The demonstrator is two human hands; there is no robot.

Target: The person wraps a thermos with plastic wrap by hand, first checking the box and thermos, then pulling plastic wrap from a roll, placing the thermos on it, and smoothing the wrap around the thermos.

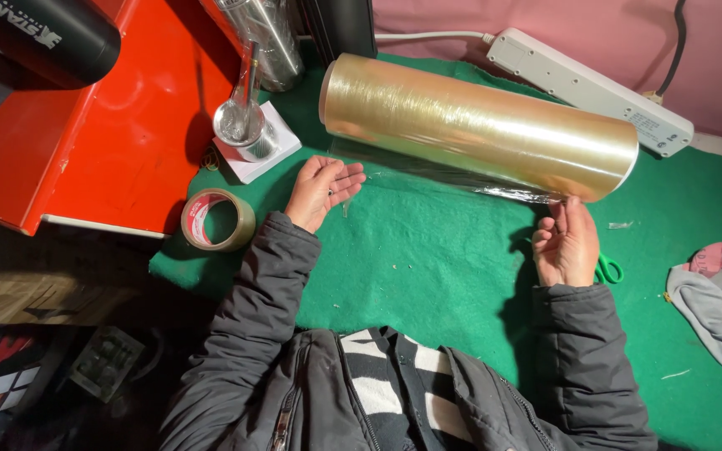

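Big roll of clear film across upper centre, long axis upper-left to right; left hand open on loose sheet edge, right hand pinching film just below roll's right end.

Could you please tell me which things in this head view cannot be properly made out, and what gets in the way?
- Green-handled scissors: only a handle loop shows; the right hand covers the rest.
- Clear film sheet pulled from the large yellowish roll of plastic wrap: too transparent to trace its edge, so the left hand may or may not grip it.
- Black cylinder: cut off by the top edge.
- Grey cloth: cut off by the right edge.
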